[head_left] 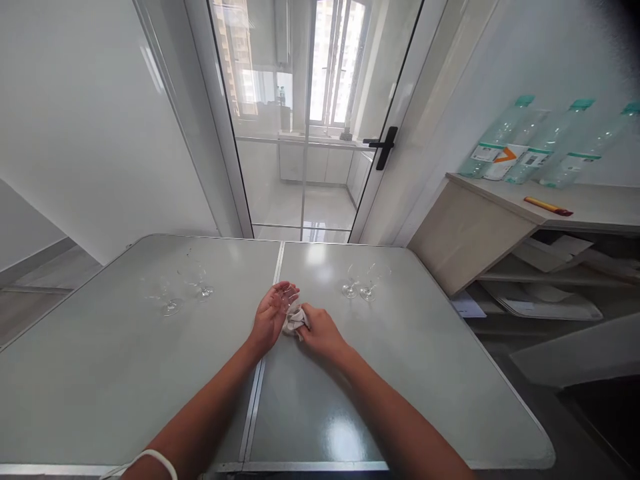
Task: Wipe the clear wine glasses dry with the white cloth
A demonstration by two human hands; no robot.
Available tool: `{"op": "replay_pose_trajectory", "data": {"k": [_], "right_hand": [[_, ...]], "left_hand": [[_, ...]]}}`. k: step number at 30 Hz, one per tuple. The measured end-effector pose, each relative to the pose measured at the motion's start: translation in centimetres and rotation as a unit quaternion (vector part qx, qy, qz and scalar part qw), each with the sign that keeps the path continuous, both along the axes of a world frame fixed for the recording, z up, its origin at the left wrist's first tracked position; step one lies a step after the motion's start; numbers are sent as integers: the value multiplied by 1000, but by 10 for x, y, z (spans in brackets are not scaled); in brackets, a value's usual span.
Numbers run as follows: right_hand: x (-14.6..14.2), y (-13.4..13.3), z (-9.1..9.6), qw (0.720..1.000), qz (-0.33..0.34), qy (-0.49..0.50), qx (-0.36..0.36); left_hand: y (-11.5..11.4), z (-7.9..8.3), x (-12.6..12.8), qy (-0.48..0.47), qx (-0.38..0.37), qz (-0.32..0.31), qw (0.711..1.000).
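Near the middle of the table, my left hand is closed around the bowl of a clear stemmed glass, which lies tilted between my two hands. My right hand grips a crumpled white cloth pressed against the lower part of that glass; the cloth hides its stem and foot. To the right stand two more clear stemmed glasses, one close beside the other. On the left side are another two, a nearer glass and a farther glass, all upright.
The grey-green table has a metal seam down its middle. Beyond it is a glazed door with a black handle. At right, a wooden shelf carries several plastic bottles and a yellow-and-red wrapped stick; papers lie below.
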State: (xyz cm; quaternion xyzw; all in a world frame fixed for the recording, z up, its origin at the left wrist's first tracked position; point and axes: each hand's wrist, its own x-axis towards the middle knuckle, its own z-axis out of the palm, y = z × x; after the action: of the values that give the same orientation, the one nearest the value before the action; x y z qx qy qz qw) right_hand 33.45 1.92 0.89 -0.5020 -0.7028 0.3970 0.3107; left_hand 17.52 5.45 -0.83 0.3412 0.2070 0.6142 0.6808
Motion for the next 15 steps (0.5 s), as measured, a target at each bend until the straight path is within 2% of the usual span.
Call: {"op": "replay_pose_trajectory", "data": {"k": [2, 4, 7, 9, 11, 13, 15], "right_hand": [[-2, -1, -2, 989, -43, -115, 81], [-3, 1, -4, 989, -49, -110, 87], [0, 8, -7, 996, -56, 74, 5], [2, 12, -7, 968, -70, 228, -77], [3, 13, -7, 924, -96, 342, -138], [3, 13, -9, 897, -112, 390, -174], [5, 13, -13, 893, -123, 388, -191]], "left_hand": [[2, -1, -1, -2, 13, 13, 1000], [3, -2, -2, -9, 2, 14, 1000], [5, -1, -4, -25, -17, 13, 999], [6, 0, -5, -33, -17, 25, 999], [7, 3, -6, -36, -8, 53, 998], [7, 6, -8, -30, 12, 92, 995], [6, 10, -9, -13, 45, 127, 991]]}}
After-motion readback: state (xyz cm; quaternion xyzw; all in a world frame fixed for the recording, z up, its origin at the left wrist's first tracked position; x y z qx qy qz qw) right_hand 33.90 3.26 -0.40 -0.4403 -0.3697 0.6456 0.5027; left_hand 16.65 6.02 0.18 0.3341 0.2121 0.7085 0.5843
